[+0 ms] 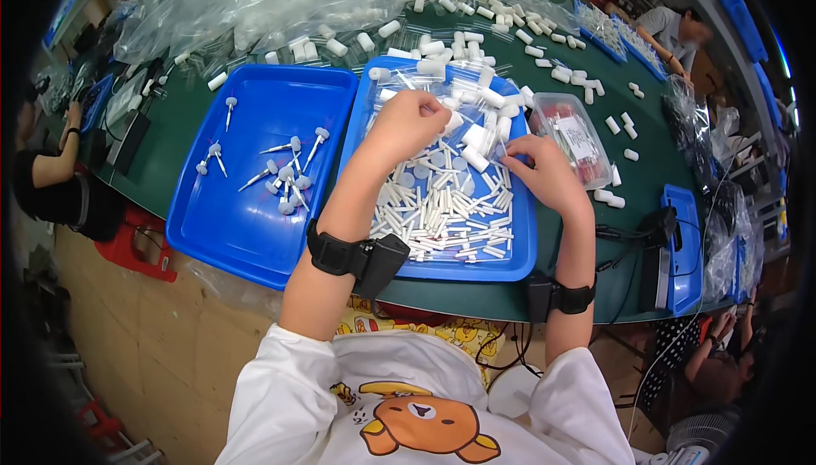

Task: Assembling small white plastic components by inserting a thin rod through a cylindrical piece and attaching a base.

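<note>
Between my left hand [403, 130], fingers pinched, and nearer right hand [549, 172], grip unclear, a white roll [475, 159] slants down rightward.

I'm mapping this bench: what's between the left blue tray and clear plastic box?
Head view: another blue tray holding white pieces, left hand and right hand above.
</note>
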`<state>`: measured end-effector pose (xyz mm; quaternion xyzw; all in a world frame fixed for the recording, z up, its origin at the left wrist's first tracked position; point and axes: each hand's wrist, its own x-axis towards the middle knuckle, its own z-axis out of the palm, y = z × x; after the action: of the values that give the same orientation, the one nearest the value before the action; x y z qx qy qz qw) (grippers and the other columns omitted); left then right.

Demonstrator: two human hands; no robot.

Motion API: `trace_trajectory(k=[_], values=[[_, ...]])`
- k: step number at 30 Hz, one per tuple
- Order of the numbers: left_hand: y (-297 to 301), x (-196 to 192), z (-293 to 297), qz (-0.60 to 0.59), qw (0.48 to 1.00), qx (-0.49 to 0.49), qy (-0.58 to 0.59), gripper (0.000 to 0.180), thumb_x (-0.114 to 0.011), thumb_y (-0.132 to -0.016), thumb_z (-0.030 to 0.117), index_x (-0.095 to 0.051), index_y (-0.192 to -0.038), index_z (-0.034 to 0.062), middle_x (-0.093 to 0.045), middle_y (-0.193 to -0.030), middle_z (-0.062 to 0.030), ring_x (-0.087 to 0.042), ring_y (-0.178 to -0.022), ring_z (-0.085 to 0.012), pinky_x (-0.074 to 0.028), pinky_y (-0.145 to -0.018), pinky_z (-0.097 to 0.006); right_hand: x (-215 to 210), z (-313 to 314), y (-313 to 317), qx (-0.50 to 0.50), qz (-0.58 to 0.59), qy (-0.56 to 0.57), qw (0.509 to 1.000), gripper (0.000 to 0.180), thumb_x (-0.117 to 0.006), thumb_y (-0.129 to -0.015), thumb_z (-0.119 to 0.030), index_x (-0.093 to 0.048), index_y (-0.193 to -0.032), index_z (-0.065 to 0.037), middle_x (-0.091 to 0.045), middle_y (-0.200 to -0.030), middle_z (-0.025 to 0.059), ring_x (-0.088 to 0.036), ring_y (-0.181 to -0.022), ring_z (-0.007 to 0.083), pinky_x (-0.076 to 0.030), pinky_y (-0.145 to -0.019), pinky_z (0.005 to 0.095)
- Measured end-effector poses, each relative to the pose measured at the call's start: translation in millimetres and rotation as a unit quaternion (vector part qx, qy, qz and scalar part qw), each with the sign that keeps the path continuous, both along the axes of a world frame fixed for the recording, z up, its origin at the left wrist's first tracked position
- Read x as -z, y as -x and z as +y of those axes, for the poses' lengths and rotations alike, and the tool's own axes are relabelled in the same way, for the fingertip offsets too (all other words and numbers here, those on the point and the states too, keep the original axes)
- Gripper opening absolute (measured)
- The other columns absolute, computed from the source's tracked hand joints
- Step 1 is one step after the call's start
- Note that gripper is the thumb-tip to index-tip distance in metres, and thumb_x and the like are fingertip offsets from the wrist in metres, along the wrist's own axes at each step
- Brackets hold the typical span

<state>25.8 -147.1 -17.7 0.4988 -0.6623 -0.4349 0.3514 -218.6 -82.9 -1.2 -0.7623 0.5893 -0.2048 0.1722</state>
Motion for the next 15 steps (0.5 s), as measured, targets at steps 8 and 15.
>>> trace_trajectory(k=[8, 15], values=[[1.0, -2.9, -0.6, 0.05, 0.998, -0.028, -0.012, 0.023, -0.067, -0.083, 0.022, -0.071, -0.09, -0.0002, -0.069, -0.077, -0.0066, -0.063, -0.068, -0.0134, -0.049, -0.064, -0.028, 16.6, -4.8, 1.8, -0.021, -0.017, 0.041, 0.999, 0.015, -0.069, -0.084, -0.014, -0.073, -0.094, -0.003, -0.067, -0.102, 0.0106, -0.053, -0.091, 0.0296, -0.045, -0.084, 0.0378], [0.1, -16.6, 9.0, 0.109, 0.991, 0.01, -0.082, 0.027, -0.062, -0.091, 0.023, -0.068, -0.101, -0.0012, -0.068, -0.092, -0.0093, -0.063, -0.075, -0.0123, -0.051, -0.07, -0.024, 3.3, 2.4, -0.5, -0.007, -0.056, 0.054, 0.997, 0.017, -0.068, -0.086, -0.013, -0.071, -0.098, -0.002, -0.064, -0.101, 0.0104, -0.057, -0.086, 0.0243, -0.047, -0.079, 0.0332]])
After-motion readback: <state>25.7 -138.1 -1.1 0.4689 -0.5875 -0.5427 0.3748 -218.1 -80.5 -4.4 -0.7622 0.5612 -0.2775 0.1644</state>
